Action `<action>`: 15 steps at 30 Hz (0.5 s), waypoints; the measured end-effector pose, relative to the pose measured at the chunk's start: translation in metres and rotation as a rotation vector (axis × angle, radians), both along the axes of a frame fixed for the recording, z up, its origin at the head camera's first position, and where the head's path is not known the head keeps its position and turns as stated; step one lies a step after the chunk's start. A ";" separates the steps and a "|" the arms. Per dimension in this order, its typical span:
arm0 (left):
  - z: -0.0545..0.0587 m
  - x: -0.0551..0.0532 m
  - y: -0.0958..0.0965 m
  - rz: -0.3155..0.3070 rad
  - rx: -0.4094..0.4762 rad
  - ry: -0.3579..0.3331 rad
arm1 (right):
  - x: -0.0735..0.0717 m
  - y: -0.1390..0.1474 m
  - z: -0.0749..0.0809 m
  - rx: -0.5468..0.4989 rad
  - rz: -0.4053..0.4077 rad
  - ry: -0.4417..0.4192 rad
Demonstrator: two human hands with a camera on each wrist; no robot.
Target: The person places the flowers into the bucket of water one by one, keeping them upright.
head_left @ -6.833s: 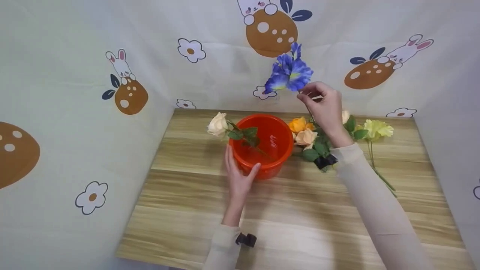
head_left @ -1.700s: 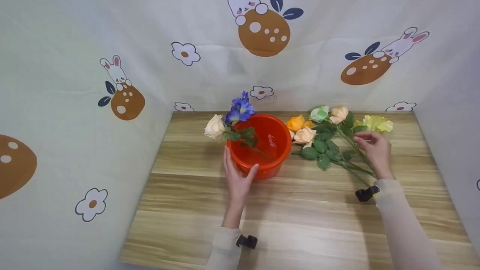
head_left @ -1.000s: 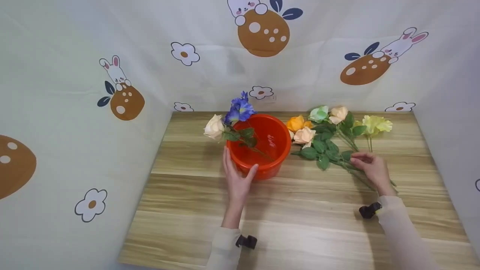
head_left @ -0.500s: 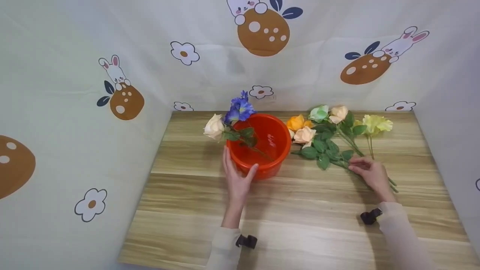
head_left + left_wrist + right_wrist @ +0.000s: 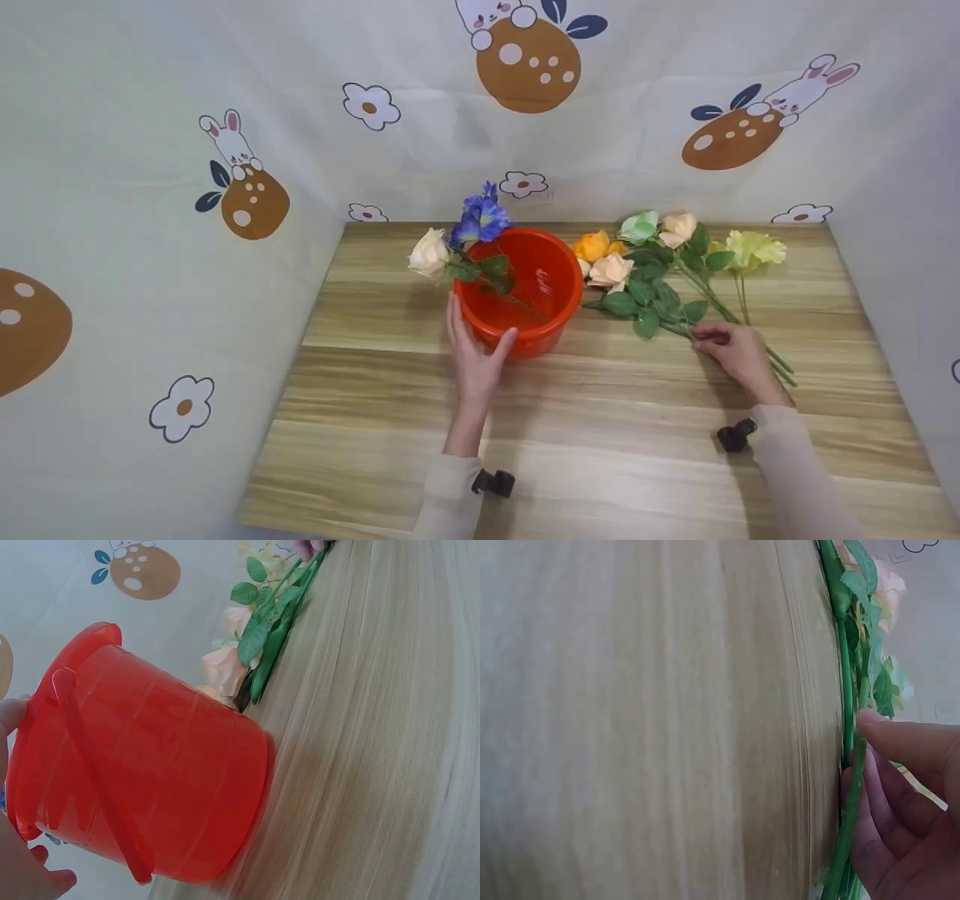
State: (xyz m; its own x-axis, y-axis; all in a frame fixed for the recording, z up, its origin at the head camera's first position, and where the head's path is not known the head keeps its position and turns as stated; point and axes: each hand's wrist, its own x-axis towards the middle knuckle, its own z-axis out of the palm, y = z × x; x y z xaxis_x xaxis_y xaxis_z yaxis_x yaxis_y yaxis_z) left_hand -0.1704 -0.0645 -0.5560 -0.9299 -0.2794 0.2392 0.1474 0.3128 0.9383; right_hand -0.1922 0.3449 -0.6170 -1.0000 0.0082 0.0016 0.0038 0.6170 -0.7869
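Note:
The red plastic bucket (image 5: 525, 341) stands on the wooden table, my left hand (image 5: 476, 364) gripping its near-left side, thumb and fingers spread round it. In the left wrist view its handle (image 5: 97, 772) hangs down the outside. A cream rose (image 5: 430, 255) and a blue flower (image 5: 481, 219) lean out over the bucket's left rim. My right hand (image 5: 739, 356) pinches a green rose stem (image 5: 847, 817) between thumb and fingers, low over the table. Which bloom that stem carries is unclear among the overlapping leaves. Peach rose (image 5: 610, 271) and orange rose (image 5: 594, 246) lie nearest the bucket.
Farther right lie a pale green rose (image 5: 639, 227), another peach rose (image 5: 678, 229) and a yellow flower (image 5: 754, 250), their stems pointing toward the front right. A patterned cloth wall (image 5: 630, 120) closes off the back and sides of the table (image 5: 600, 450).
The blue flower went from my right hand into the bucket. My right hand then moved right to the lying flowers and slid down to the stems. My left hand stays on the bucket.

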 end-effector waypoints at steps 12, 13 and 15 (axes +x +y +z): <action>-0.001 0.000 -0.001 0.001 0.009 -0.024 | 0.000 -0.002 0.003 0.073 -0.022 0.013; -0.001 0.000 -0.001 -0.001 0.013 -0.025 | 0.000 -0.002 0.004 0.070 -0.023 0.016; -0.001 0.000 -0.001 -0.004 0.019 -0.019 | 0.000 -0.002 0.005 0.076 -0.032 0.013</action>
